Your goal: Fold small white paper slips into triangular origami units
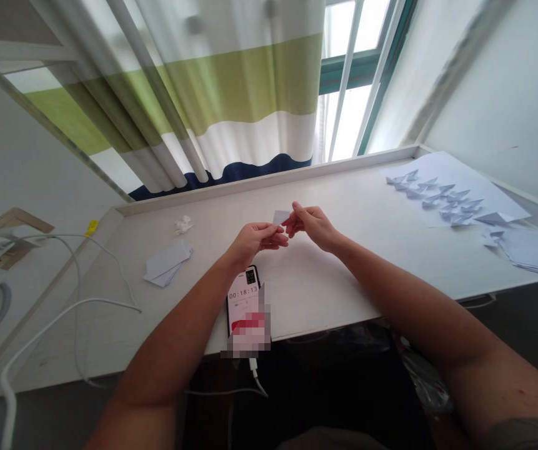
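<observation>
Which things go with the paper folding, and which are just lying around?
Probably part of it:
- small paper piece at the fingers of the left hand and right hand
- folded paper shapes
- left-hand paper slips
- right-hand paper stack

Probably just lying about:
- crumpled white scrap
- phone showing a timer
- white cables

Matt paper sheets (167,263); smooth, white-painted desk (334,275).
</observation>
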Available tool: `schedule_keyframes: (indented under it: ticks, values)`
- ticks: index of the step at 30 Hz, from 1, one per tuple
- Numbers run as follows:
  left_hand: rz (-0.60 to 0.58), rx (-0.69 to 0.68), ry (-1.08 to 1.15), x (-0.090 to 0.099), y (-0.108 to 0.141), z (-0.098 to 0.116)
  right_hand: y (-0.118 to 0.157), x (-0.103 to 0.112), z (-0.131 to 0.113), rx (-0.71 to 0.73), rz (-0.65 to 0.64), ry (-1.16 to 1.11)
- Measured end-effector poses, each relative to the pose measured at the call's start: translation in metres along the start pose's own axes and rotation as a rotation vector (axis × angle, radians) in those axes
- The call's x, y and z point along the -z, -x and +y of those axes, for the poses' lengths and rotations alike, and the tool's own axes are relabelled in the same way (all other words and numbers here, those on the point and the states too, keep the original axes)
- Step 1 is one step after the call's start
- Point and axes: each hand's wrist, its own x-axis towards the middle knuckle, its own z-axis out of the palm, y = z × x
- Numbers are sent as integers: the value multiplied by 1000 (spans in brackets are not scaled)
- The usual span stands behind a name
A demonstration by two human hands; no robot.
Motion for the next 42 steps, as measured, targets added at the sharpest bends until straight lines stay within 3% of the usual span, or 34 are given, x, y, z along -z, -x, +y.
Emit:
schedule_keyframes:
  ticks: [7,16,22,28,33,36,42]
  values:
    - [-43,54,179,4,-1,4,1,1,-4,17,26,10]
    - [-6,40,4,-1,0,-1,4,0,-4,37,-82,157]
    - [156,-119,-102,-3,-1,-2,1,1,3,113,-2,299]
    - [190,-195,-157,-3,-2,1,0,3,11,272,50,386]
    - [183,-204,-201,0,-1,3,2,6,9,428,-27,506]
    - [169,-238,-242,0,-1,2,2,6,8,426,-34,513]
    - [252,-411,-287,0,-8,-8,1,2,7,312,24,385]
